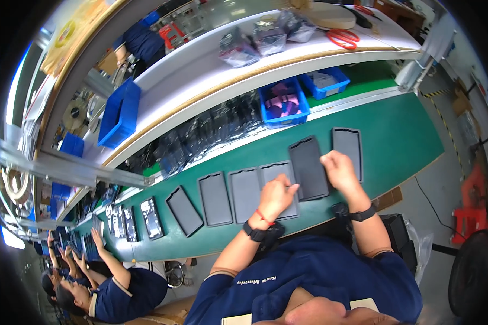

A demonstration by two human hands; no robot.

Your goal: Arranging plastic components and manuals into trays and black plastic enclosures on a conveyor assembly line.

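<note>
A dark grey shallow rectangular tray sits slightly tilted between my two hands over the green bench. My right hand is closed at its right edge, fingertips bent against the rim. My left hand is closed over a lighter grey tray, thumb pointing at the dark tray's left edge; what its fingers hold, if anything, is hidden. Right of my right hand lies another grey tray. To the left lie more grey trays: one beside my left hand, then another, and an angled one.
Several film-wrapped dark packs lie farther left on the green bench. Blue bins stand under the white shelf, which bears red-handled scissors and bagged parts. Co-workers sit along the left; a red stool stands at right.
</note>
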